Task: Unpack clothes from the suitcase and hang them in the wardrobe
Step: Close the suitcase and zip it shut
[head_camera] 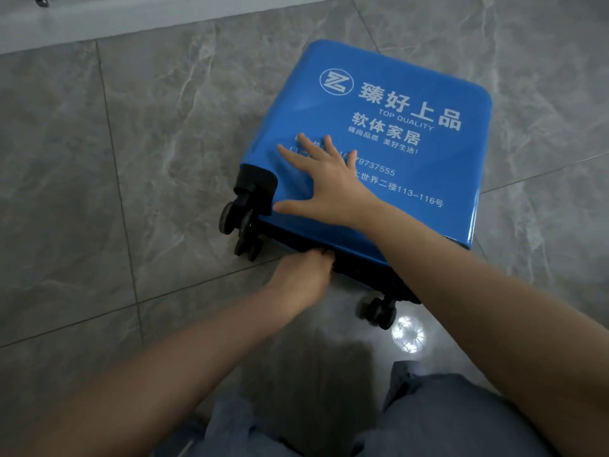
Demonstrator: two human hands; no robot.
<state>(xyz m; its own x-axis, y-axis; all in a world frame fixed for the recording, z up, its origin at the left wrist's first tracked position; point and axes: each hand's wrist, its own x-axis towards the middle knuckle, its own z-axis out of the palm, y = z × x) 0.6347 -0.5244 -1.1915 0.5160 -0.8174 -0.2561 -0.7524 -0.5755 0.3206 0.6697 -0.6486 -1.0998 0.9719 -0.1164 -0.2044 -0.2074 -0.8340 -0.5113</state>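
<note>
Right hand [324, 183] flat on the blue lid of the suitcase [395, 153], palm down, fingers straight and fanned, thumb stretched toward the near-left corner. Grasping nothing; just pressing on the glossy surface. Forearm reaching in from the lower right, crossing over the near edge of the case.

Left hand [304, 275] lower, at the black near side of the suitcase, knuckles up, fingers curled in against that dark edge. Fingertips hidden under the rim, so exact hold unclear; appears to be gripping something along the seam there. Forearm running in from the lower left, nearly straight.

Suitcase lying flat on the grey marbled tile floor [99, 179], right of centre, printed lid facing up. Long axis running diagonally, from the wheeled end at near left to the rounded end at far right. White logo and lettering on the lid, partly covered by the right hand. Black wheels [239, 225] at the near-left corner sticking out sideways; another wheel [380, 311] at the near edge, beside a bright light reflection on the tile. Lid shut.

Grey-blue trouser knees [445, 413] at the bottom of the view. Pale baseboard [131, 21] along the far left.
</note>
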